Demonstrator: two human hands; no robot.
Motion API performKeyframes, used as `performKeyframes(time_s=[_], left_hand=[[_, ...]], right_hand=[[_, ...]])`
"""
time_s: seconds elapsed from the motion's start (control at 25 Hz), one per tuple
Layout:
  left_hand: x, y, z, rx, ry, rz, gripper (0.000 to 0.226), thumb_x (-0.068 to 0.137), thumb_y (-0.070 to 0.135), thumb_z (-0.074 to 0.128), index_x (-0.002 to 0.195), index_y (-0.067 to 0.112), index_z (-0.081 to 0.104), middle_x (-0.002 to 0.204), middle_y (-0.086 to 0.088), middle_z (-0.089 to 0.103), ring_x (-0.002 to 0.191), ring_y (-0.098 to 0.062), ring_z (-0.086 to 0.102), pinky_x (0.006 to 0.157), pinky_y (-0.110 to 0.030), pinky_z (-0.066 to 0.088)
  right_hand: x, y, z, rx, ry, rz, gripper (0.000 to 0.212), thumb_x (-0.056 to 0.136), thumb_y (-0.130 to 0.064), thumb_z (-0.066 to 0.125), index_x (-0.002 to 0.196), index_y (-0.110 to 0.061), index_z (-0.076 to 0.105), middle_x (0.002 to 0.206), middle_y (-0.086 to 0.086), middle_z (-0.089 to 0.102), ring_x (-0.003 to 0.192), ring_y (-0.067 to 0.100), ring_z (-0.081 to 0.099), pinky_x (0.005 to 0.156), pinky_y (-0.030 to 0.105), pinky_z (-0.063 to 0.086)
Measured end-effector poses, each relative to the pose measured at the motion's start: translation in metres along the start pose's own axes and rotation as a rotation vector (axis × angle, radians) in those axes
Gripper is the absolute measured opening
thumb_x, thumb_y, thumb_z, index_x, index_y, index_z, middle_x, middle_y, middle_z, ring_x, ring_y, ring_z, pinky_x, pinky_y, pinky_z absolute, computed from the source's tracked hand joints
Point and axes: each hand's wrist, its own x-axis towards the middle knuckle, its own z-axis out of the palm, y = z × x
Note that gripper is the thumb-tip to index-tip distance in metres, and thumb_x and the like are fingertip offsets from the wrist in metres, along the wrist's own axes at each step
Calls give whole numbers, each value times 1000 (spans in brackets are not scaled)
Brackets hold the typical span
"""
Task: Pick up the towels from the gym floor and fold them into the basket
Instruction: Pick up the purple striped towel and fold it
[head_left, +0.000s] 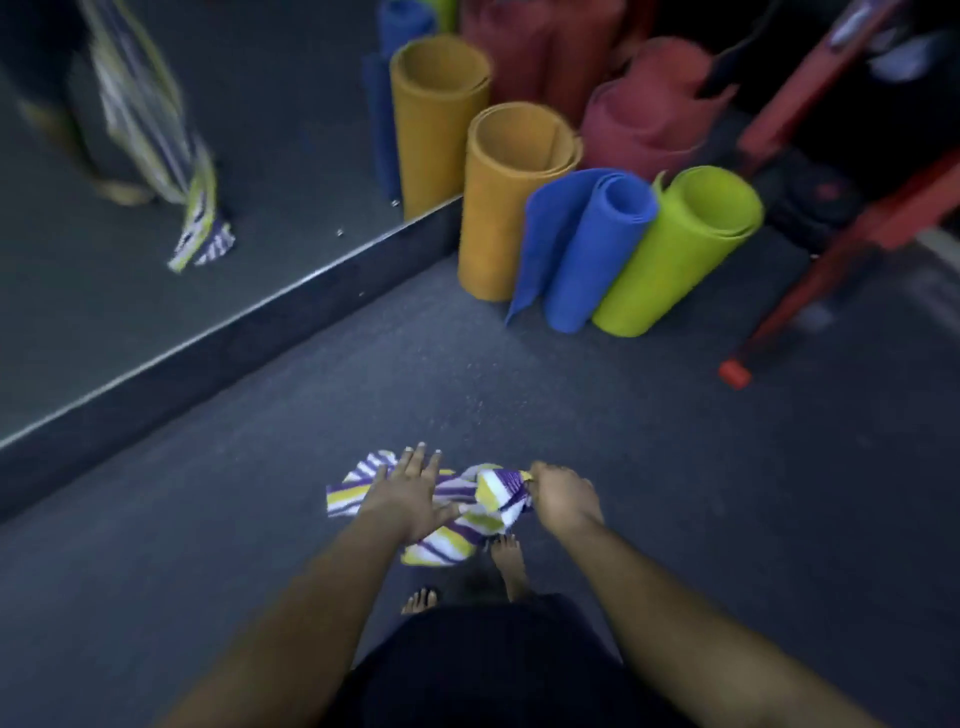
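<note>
A towel (467, 512) striped in purple, yellow and white hangs bunched in front of me, above the dark gym floor (649, 467). My right hand (563, 496) grips its right end with curled fingers. My left hand (410, 491) lies over the towel's left part with fingers spread and straight. My bare feet show just below the towel. The same towel appears blurred in the mirror (156, 182) at the upper left. No basket is in view.
Rolled mats stand against the mirror wall ahead: two orange (514, 208), a blue (587, 249) and a green (675, 249), with red ones (644, 109) behind. A red metal frame (810, 270) slants down at the right, its foot on the floor.
</note>
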Motion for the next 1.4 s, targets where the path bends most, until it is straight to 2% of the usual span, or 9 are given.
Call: performKeyframes(time_s=[0.08,0.24,0.48,0.68,0.76,0.92,1.16,1.28,1.4], left_hand=[[-15,21,-23,134,13,116,109,86,88,23,164,19,-9,172,-6,-13,159,-23,-9,127,-51,3],[-40,78,-45,327,15,353,149,40,102,-14,164,20,-9,172,-5,-13,159,-23,-8,126,-52,4],[-82,184,-31,506,47,594,141,47,100,-4,165,22,-6,172,-4,-11,159,-21,-7,127,-50,3],[-128,292,21,676,91,807,107,87,87,31,165,23,-7,172,-3,-12,159,-21,-8,128,-49,2],[-154,334,59,742,90,865,105,89,85,32,164,23,-9,172,-2,-14,159,-20,-10,128,-49,1],[-220,420,147,786,53,972,104,90,83,33,164,23,-9,172,-2,-14,159,-20,-10,128,-48,1],[-315,536,265,865,-15,1165,116,75,94,19,164,25,-7,172,-1,-13,159,-19,-9,128,-47,3],[-356,600,317,932,-19,1275,103,90,83,34,164,25,-8,172,-1,-12,159,-19,-8,129,-47,3],[-394,659,368,986,-56,1375,102,92,80,36,164,24,-8,172,-2,-13,159,-20,-8,128,-46,2]], right_hand=[[-46,18,-12,82,81,134,19,98,-24,46,110,-20,60,120,10,68,115,30,61,87,36,44],[-135,56,-16,221,248,386,21,97,-21,47,113,-18,61,120,11,69,113,32,63,85,35,45],[-269,122,10,463,428,719,17,94,-18,46,104,-20,60,106,9,72,107,32,64,84,34,46],[-394,186,66,630,541,947,12,95,-23,42,91,-21,52,98,9,71,98,34,65,77,35,46],[-452,211,102,687,579,1037,12,96,-25,41,89,-21,50,99,10,69,96,34,65,73,35,43],[-570,266,169,816,665,1189,15,96,-24,37,87,-21,48,83,5,67,86,32,65,70,35,45],[-717,324,237,842,803,1353,16,98,-28,42,95,-19,53,99,11,68,94,36,64,76,40,50],[-783,344,263,834,875,1445,15,100,-29,42,96,-19,53,95,8,66,89,35,63,73,40,50],[-840,364,289,805,917,1537,15,102,-31,43,96,-19,51,91,7,65,84,32,62,67,38,45]])
